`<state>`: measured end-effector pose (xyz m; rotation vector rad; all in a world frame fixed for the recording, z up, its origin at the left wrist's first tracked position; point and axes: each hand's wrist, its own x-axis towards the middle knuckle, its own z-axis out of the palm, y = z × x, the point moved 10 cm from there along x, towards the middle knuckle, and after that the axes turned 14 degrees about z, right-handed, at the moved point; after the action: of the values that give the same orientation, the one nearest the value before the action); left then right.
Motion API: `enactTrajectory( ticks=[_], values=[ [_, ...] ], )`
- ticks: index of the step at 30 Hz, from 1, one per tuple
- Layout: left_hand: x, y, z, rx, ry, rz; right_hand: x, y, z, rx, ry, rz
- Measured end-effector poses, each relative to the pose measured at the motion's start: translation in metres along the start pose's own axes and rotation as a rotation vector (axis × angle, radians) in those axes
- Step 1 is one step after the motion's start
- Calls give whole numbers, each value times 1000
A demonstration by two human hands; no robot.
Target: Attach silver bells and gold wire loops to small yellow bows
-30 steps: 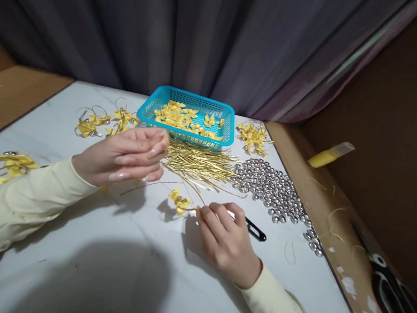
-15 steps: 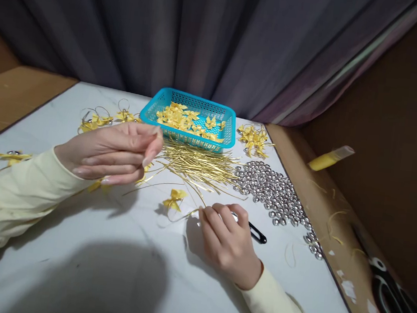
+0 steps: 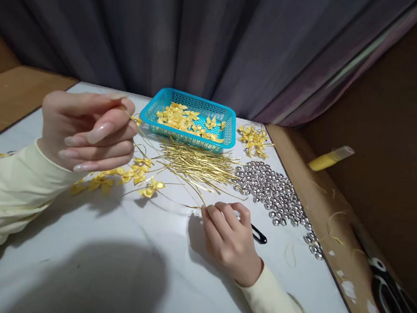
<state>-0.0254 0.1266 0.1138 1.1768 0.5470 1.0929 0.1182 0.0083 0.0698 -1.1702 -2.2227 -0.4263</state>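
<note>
My left hand point(image 3: 90, 135) is raised over the left of the table, thumb and forefinger pinched on a thin gold wire point(image 3: 144, 134). My right hand point(image 3: 227, 239) rests low at the middle right, its fingertips closed on a gold wire end point(image 3: 194, 206). A yellow ribbon bow point(image 3: 151, 187) with thin wire about it sits between the hands. A black handle point(image 3: 259, 234) sticks out behind my right hand; whether the hand holds it is hidden. Beyond lies a pile of gold wires point(image 3: 199, 168). Several more yellow bows point(image 3: 137, 171) lie beside my left hand.
A blue plastic basket point(image 3: 229, 141) at the back holds yellow bows. Right of it lie finished-looking bows with wire point(image 3: 253, 139) and a heap of silver beads point(image 3: 272, 189). Scissors point(image 3: 391, 303), paper scraps point(image 3: 348, 289) and a yellow-filled tube point(image 3: 331, 158) are at the right.
My left hand has drawn left and turned, pulling a wire with it. The bow between the hands has shifted left. My right hand has barely moved.
</note>
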Motion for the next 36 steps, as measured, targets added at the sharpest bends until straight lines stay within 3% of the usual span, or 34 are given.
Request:
enactTrajectory(
  ticks=[6, 8, 11, 14, 17, 20, 24, 36],
  values=[
    [-5, 4, 30, 30, -360, 45, 0, 3, -2, -20, 13, 34],
    [-8, -10, 27, 239, -405, -59, 1, 3, -5, -20, 33, 41],
    [-20, -46, 16, 600, -511, -356, 2, 2, -12, 4, 78, 37],
    [-24, -68, 15, 712, -542, -484, 1, 0, -18, 28, 118, 22],
    [-14, -71, 28, 840, -523, -311, 1, -3, -19, 28, 120, 10],
    [-13, -72, 54, 997, -624, -79, 0, -5, -17, 20, 97, -5],
    [-21, -77, 78, 1126, -751, 116, 0, -7, -16, 25, 90, -19],
    [-30, -77, 97, 1117, -913, 359, 1, -6, -16, 55, 72, 4]
  ],
)
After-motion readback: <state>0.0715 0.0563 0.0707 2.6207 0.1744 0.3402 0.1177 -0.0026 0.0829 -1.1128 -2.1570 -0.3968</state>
